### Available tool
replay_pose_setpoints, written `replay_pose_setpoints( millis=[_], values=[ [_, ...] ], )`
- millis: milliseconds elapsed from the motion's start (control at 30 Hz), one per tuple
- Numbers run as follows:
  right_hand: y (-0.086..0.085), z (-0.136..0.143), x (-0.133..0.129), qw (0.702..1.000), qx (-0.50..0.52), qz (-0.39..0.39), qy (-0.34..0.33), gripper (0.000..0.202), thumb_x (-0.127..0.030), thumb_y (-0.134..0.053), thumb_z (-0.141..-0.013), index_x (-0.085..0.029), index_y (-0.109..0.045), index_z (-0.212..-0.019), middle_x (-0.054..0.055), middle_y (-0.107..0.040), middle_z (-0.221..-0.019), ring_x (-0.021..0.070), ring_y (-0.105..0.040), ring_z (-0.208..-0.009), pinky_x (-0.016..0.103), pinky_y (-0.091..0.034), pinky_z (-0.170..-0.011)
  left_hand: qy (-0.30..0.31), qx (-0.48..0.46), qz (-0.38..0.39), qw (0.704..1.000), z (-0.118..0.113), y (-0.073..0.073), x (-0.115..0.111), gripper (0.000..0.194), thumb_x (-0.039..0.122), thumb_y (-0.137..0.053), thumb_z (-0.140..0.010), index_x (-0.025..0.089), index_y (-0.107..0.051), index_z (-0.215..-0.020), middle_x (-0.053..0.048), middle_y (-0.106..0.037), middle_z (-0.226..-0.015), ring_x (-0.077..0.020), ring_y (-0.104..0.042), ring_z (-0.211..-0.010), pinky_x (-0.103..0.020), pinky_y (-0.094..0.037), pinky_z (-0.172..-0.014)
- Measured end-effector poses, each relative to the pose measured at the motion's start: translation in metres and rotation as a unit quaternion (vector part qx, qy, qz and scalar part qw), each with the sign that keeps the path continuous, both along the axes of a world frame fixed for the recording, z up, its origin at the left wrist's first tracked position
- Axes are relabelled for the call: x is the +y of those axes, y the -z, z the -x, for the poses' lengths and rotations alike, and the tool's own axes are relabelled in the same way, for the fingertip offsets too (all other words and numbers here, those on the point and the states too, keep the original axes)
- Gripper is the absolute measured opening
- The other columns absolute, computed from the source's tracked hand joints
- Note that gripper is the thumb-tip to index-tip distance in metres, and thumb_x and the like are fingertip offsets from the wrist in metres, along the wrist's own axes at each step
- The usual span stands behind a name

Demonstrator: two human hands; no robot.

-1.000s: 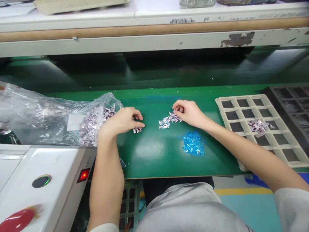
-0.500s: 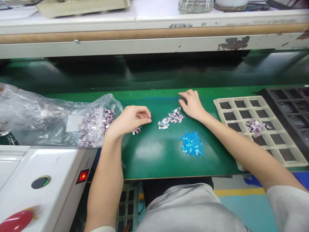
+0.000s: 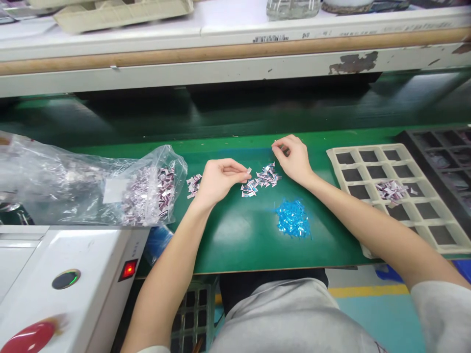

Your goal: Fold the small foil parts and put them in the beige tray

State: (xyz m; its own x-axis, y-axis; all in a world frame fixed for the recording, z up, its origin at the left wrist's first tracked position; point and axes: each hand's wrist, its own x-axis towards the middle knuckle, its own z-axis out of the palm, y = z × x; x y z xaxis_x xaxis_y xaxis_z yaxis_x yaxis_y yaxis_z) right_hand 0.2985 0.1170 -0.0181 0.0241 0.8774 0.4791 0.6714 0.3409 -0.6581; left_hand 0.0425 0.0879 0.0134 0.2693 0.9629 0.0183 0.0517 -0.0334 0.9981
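Note:
Between its thumb and fingertips my left hand (image 3: pixel 226 179) pinches a small pale piece (image 3: pixel 249 170), just at the left of a loose pile of small pinkish-silver pieces (image 3: pixel 263 179). My right hand (image 3: pixel 293 156) is closed in a pinch behind that pile's right end; what its fingertips hold is too small to make out. Another small pile of pinkish pieces (image 3: pixel 193 186) lies left of my left hand, partly hidden by it. Nearer the front edge is a heap of shiny blue slivers (image 3: pixel 293 218) on the green table (image 3: pixel 235 245).
A clear plastic bag (image 3: pixel 147 193) full of pinkish pieces lies at the left, behind a white machine (image 3: pixel 88 260) with a lit red switch. On the right are a cream compartment tray (image 3: pixel 371 176) holding some pieces and a black tray (image 3: pixel 423 147). A shelf spans the back.
My left hand has moved right to the middle pile and now pinches a pale piece, uncovering more of the left pile. My right hand's thumb and fingers have closed together.

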Motion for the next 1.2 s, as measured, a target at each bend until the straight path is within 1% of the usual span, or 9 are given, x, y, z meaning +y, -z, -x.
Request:
replay_pose_setpoints(
  millis=[67,133,267,433,633,800,933,1033,1200],
  values=[
    [-0.01,0.011,-0.013,0.997,0.07,-0.001,-0.032,0.014,-0.032,-0.065,-0.098,-0.025,-0.074,-0.091,0.007,-0.077,-0.099,0.0271,-0.07,-0.094,0.045,-0.059,-0.086,-0.011,-0.02,0.005,1.0,-0.006,0.004,-0.001,0.036,0.041,-0.104,-0.064,0.018,-0.08,-0.076,-0.012,-0.084,-0.084,-0.0287,-0.083,-0.078,-0.044,-0.073,-0.082],
    [-0.019,0.023,-0.028,0.989,0.122,0.022,-0.084,0.014,-0.036,-0.067,-0.099,-0.025,-0.075,-0.094,0.005,-0.079,-0.1,0.026,-0.073,-0.097,0.043,-0.06,-0.088,-0.02,-0.033,0.005,0.999,-0.01,0.007,-0.002,0.036,0.04,-0.104,-0.063,0.017,-0.078,-0.074,-0.012,-0.084,-0.086,-0.0277,-0.084,-0.081,-0.043,-0.072,-0.083],
    [-0.026,0.039,-0.049,0.974,0.151,0.064,-0.155,0.016,-0.037,-0.067,-0.101,-0.024,-0.075,-0.097,0.004,-0.081,-0.099,0.0241,-0.075,-0.094,0.041,-0.06,-0.088,-0.023,-0.033,0.002,0.999,-0.013,0.012,-0.003,0.035,0.04,-0.103,-0.064,0.017,-0.078,-0.075,-0.011,-0.084,-0.087,-0.026,-0.083,-0.081,-0.041,-0.071,-0.085],
    [-0.023,0.042,-0.052,0.974,0.139,0.074,-0.16,0.016,-0.037,-0.067,-0.1,-0.025,-0.075,-0.094,0.003,-0.08,-0.095,0.0233,-0.073,-0.089,0.039,-0.059,-0.083,-0.024,-0.02,-0.005,1.0,-0.014,0.014,-0.003,0.033,0.04,-0.101,-0.065,0.018,-0.08,-0.076,-0.01,-0.084,-0.086,-0.0269,-0.083,-0.083,-0.042,-0.07,-0.086],
    [-0.023,0.043,-0.051,0.978,0.12,0.058,-0.16,0.015,-0.035,-0.067,-0.1,-0.025,-0.075,-0.093,0.004,-0.078,-0.094,0.0232,-0.07,-0.088,0.039,-0.058,-0.081,-0.014,-0.019,-0.009,1.0,-0.015,0.014,-0.005,0.028,0.037,-0.099,-0.068,0.018,-0.08,-0.077,-0.01,-0.085,-0.089,-0.0278,-0.084,-0.087,-0.043,-0.07,-0.09],
    [-0.021,0.042,-0.05,0.979,0.112,0.055,-0.163,0.014,-0.033,-0.067,-0.1,-0.024,-0.076,-0.092,0.005,-0.076,-0.094,0.0228,-0.07,-0.088,0.039,-0.057,-0.08,-0.008,-0.024,-0.009,1.0,-0.016,0.014,-0.006,0.026,0.035,-0.099,-0.069,0.018,-0.081,-0.077,-0.01,-0.085,-0.088,-0.027,-0.083,-0.085,-0.042,-0.07,-0.087],
    [-0.018,0.041,-0.048,0.978,0.119,0.06,-0.16,0.013,-0.032,-0.068,-0.099,-0.024,-0.078,-0.096,0.005,-0.078,-0.097,0.0228,-0.072,-0.088,0.04,-0.059,-0.082,-0.006,-0.017,-0.013,1.0,-0.016,0.014,-0.006,0.024,0.033,-0.098,-0.07,0.019,-0.08,-0.076,-0.008,-0.083,-0.082,-0.026,-0.083,-0.079,-0.04,-0.07,-0.081],
    [-0.017,0.04,-0.046,0.972,0.137,0.074,-0.175,0.015,-0.033,-0.072,-0.096,-0.024,-0.079,-0.105,0.006,-0.08,-0.102,0.0233,-0.073,-0.089,0.041,-0.06,-0.083,0.006,-0.018,-0.005,1.0,-0.015,0.016,-0.005,0.022,0.032,-0.096,-0.071,0.019,-0.08,-0.078,-0.007,-0.083,-0.083,-0.0264,-0.083,-0.082,-0.039,-0.069,-0.082],
    [-0.02,0.035,-0.042,0.956,0.164,0.109,-0.217,0.023,-0.033,-0.075,-0.092,-0.023,-0.079,-0.113,0.004,-0.076,-0.089,0.021,-0.069,-0.077,0.039,-0.059,-0.074,0.021,-0.017,-0.004,1.0,-0.016,0.02,-0.004,0.018,0.029,-0.093,-0.076,0.018,-0.079,-0.082,-0.008,-0.084,-0.086,-0.0246,-0.083,-0.082,-0.035,-0.067,-0.079]
  ],
)
